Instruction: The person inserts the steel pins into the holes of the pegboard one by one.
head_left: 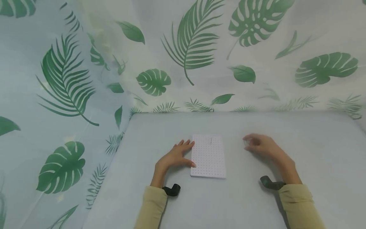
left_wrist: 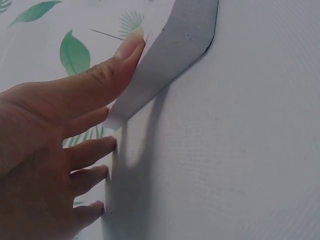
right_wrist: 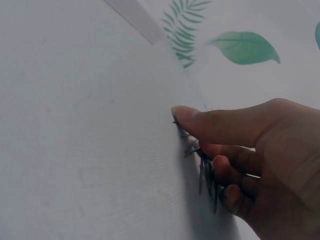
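A white board (head_left: 208, 162) with a grid of small holes lies flat on the table. One thin dark pin (head_left: 211, 141) stands up near its far edge; it also shows beyond the thumb in the left wrist view. My left hand (head_left: 175, 157) is at the board's left side, fingers spread and straight, with the thumb (left_wrist: 131, 46) touching the edge. Off to the board's right, my right hand (head_left: 267, 147) holds several thin dark pins (right_wrist: 207, 182) with curled fingers, close over the table. Their lower ends poke out below the fingers in the right wrist view.
The white table (head_left: 243, 203) stretches around the board on all sides. Behind it and at the left hang pale curtains (head_left: 200, 92) with green leaf prints. Dark wrist cameras (head_left: 172, 190) sit on both wrists.
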### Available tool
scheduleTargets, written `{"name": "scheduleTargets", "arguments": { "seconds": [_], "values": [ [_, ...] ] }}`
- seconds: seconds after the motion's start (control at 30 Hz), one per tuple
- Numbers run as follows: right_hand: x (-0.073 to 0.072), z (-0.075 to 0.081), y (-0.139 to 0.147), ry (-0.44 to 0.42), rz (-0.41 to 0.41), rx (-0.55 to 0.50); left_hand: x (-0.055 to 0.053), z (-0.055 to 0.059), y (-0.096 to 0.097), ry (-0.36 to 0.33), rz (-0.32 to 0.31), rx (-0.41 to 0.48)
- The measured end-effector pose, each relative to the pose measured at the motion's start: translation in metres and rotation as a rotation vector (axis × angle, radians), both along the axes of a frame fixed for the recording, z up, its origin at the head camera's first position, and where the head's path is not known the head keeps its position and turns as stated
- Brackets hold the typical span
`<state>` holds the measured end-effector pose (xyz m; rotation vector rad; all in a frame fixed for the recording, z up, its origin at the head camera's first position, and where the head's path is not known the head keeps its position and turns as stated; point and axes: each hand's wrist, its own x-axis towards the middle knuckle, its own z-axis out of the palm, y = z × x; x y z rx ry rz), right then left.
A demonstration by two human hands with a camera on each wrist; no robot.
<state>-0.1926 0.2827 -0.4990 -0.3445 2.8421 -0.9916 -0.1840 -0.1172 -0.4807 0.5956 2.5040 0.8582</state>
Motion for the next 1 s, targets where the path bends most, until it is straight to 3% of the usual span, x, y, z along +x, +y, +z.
{"name": "scheduleTargets", "arguments": {
  "seconds": [0.17,0.47,0.77,1.0],
  "values": [
    [0.003,-0.002,0.003,0.05,-0.043,-0.001,0.0,0.0,0.003,-0.008,-0.002,-0.009],
    [0.007,0.004,0.0,0.137,-0.211,-0.034,-0.001,0.002,0.003,0.009,-0.006,-0.022],
    [0.007,0.01,-0.006,0.185,-0.233,-0.06,-0.004,0.002,0.005,0.012,-0.007,-0.019],
    [0.009,0.011,-0.013,0.21,-0.207,-0.102,-0.003,0.002,0.003,0.001,0.009,-0.03]
  ]
}}
